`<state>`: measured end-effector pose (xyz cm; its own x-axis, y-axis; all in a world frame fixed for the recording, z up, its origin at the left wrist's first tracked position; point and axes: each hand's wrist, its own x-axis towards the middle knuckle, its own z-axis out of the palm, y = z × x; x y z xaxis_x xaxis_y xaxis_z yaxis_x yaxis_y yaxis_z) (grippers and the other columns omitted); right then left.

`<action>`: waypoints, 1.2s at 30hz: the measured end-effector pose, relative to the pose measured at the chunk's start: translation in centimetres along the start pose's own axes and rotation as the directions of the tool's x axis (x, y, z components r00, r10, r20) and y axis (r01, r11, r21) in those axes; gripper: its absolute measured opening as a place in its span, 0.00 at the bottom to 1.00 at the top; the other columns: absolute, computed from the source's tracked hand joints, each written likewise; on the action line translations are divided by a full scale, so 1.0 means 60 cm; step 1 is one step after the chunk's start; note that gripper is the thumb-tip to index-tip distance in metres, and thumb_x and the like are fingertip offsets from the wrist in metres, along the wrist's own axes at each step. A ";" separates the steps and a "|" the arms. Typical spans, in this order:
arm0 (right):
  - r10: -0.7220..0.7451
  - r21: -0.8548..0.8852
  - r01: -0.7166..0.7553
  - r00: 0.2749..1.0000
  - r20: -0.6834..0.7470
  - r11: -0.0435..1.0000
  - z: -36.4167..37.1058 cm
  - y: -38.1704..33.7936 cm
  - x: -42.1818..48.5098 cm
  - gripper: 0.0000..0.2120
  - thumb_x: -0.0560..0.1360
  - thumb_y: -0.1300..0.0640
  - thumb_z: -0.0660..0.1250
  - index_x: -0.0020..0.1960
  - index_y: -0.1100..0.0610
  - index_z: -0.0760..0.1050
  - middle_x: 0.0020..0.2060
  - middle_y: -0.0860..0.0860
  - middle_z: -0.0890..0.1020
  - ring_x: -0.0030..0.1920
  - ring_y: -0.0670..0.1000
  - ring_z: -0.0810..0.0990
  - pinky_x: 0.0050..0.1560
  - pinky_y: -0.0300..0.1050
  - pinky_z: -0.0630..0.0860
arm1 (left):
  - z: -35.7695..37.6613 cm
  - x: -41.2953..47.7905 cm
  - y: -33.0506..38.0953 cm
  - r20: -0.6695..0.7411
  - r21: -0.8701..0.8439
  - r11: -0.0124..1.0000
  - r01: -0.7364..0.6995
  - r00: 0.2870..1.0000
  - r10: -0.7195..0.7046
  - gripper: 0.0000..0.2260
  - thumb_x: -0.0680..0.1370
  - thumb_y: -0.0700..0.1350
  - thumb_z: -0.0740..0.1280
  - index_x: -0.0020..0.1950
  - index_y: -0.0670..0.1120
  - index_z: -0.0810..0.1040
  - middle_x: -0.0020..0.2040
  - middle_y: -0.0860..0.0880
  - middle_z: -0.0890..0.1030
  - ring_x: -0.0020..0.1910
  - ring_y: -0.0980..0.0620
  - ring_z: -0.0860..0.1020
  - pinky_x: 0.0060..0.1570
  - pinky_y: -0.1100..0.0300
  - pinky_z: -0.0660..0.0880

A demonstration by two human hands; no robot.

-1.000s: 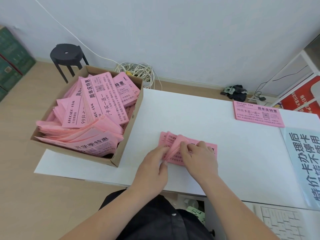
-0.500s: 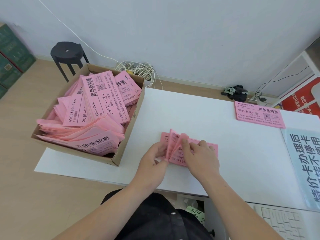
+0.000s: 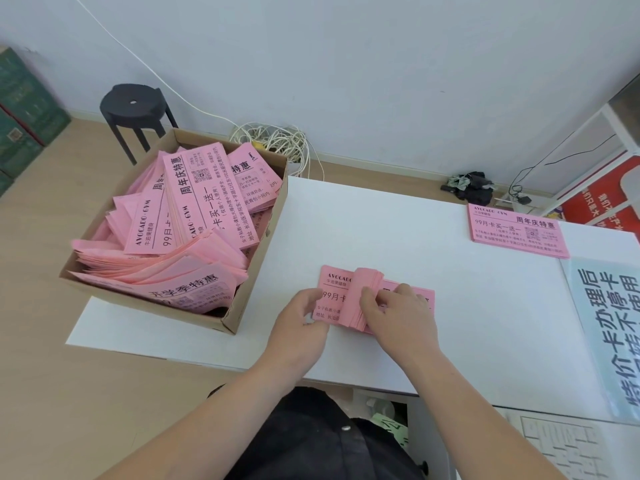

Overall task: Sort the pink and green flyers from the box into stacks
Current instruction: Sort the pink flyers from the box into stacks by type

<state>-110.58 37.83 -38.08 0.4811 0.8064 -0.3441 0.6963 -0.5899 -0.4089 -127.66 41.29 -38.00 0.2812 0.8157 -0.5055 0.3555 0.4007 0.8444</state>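
Observation:
A bundle of pink flyers [image 3: 335,284] lies on the white table [image 3: 381,230] in front of me. My right hand [image 3: 398,317] curls its fingers over a thick bent-up section of the bundle and holds it folded back. My left hand [image 3: 301,317] pinches the bundle's left edge, thumb on the printed face. A cardboard box [image 3: 256,299] at the table's left corner is heaped with loose pink flyers [image 3: 194,216]. A neat pink stack [image 3: 516,230] lies at the far right. No green flyer shows.
A pale blue printed sheet [image 3: 609,327] covers the table's right edge. A black stool [image 3: 133,105] and a tangle of white cables [image 3: 273,140] stand on the floor behind the box. Green boxes [image 3: 20,116] are at far left, a white shelf [image 3: 606,161] at far right.
My right hand has bent a thicker section of the bundle further back to the right, baring the printed flyer beneath. My left hand stays at the left edge.

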 end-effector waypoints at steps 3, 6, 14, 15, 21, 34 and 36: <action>0.002 0.005 -0.002 1.000 0.011 1.000 0.002 0.008 0.004 0.25 0.81 0.37 0.55 0.34 0.49 0.77 0.43 0.47 0.73 0.54 0.56 0.70 0.50 0.48 0.71 | 0.002 -0.002 0.018 -0.013 -0.115 0.993 0.034 0.999 -0.035 0.22 0.79 0.33 0.65 0.67 0.56 0.73 0.59 0.61 0.79 0.58 0.66 0.77 0.54 0.71 0.72; -0.036 -0.008 0.036 0.999 0.015 0.999 0.000 0.005 0.004 0.26 0.79 0.34 0.51 0.38 0.47 0.78 0.41 0.47 0.73 0.55 0.58 0.71 0.54 0.51 0.71 | 0.011 -0.010 0.025 0.097 -0.062 0.998 0.004 0.995 0.002 0.20 0.80 0.34 0.65 0.59 0.60 0.77 0.49 0.63 0.85 0.48 0.68 0.80 0.45 0.75 0.72; 0.003 0.105 -0.005 1.000 0.023 0.994 -0.009 0.009 0.004 0.29 0.75 0.29 0.58 0.28 0.50 0.74 0.42 0.47 0.76 0.52 0.55 0.73 0.55 0.52 0.73 | 0.036 -0.033 -0.017 0.275 0.357 0.889 -0.286 0.942 0.193 0.32 0.79 0.37 0.61 0.81 0.59 0.60 0.80 0.60 0.58 0.78 0.61 0.53 0.71 0.71 0.48; -0.003 0.090 0.002 1.000 0.004 0.996 -0.006 0.012 0.007 0.27 0.74 0.31 0.58 0.28 0.50 0.75 0.41 0.46 0.76 0.52 0.56 0.74 0.53 0.51 0.73 | 0.029 -0.028 -0.017 0.239 0.327 0.912 -0.249 0.955 0.175 0.31 0.79 0.37 0.61 0.78 0.61 0.64 0.81 0.59 0.55 0.79 0.61 0.51 0.74 0.67 0.48; -0.030 -0.002 0.030 1.000 0.003 1.000 0.004 0.009 0.010 0.24 0.77 0.32 0.57 0.34 0.47 0.78 0.43 0.46 0.73 0.53 0.56 0.72 0.55 0.50 0.73 | 0.026 -0.018 0.006 0.061 -0.044 0.997 0.059 0.997 -0.057 0.24 0.78 0.32 0.63 0.65 0.57 0.74 0.67 0.56 0.77 0.62 0.65 0.74 0.52 0.72 0.72; -0.039 0.036 0.040 0.999 -0.005 0.999 -0.004 0.015 0.004 0.28 0.79 0.32 0.56 0.30 0.48 0.74 0.42 0.48 0.75 0.53 0.56 0.72 0.51 0.49 0.71 | 0.036 -0.010 -0.005 0.050 -0.038 0.991 -0.127 0.990 0.129 0.24 0.78 0.34 0.65 0.69 0.58 0.75 0.65 0.62 0.76 0.62 0.71 0.73 0.61 0.75 0.69; -0.048 0.022 0.048 0.999 0.016 0.999 -0.004 0.015 0.003 0.30 0.79 0.28 0.53 0.30 0.46 0.74 0.43 0.48 0.74 0.54 0.56 0.71 0.55 0.52 0.73 | 0.027 0.004 0.001 -0.043 -0.159 0.986 -0.058 0.998 0.052 0.22 0.78 0.36 0.68 0.68 0.56 0.75 0.63 0.61 0.78 0.55 0.67 0.79 0.56 0.70 0.75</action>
<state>-109.77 37.45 -38.29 0.4382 0.8331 -0.3375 0.7068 -0.5514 -0.4432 -126.11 40.80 -38.34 0.2608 0.8524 -0.4532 0.1920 0.4142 0.8897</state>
